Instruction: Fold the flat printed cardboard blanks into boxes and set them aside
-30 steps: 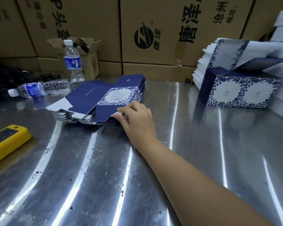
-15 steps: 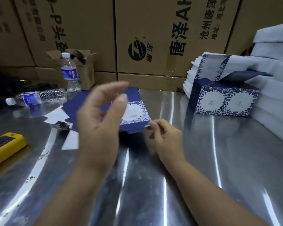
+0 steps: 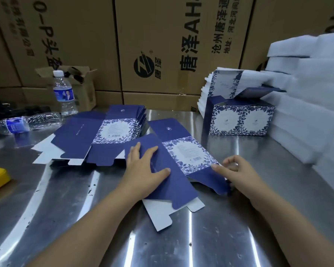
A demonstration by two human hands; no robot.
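Seen from above, two bare forearms reach forward over a scuffed stainless-steel tabletop [image 3: 66, 209]. The left hand [image 3: 143, 166] lies palm down, fingers straight and slightly spread, pressing on the plain panel of a flat navy cardboard blank [image 3: 174, 182] with a white floral-bordered panel, which lies on the tabletop just in front of the person. The right hand [image 3: 239, 174] pinches the blank's right edge, thumb on top and fingers curled (the fingertips beneath are hidden). Just beyond, to the left, sits a fanned stack of matching flat blanks [image 3: 96, 139]. Farther right stands a folded navy floral box [image 3: 239, 122], lid flap raised, beside piled white foam sheets [image 3: 307, 93]
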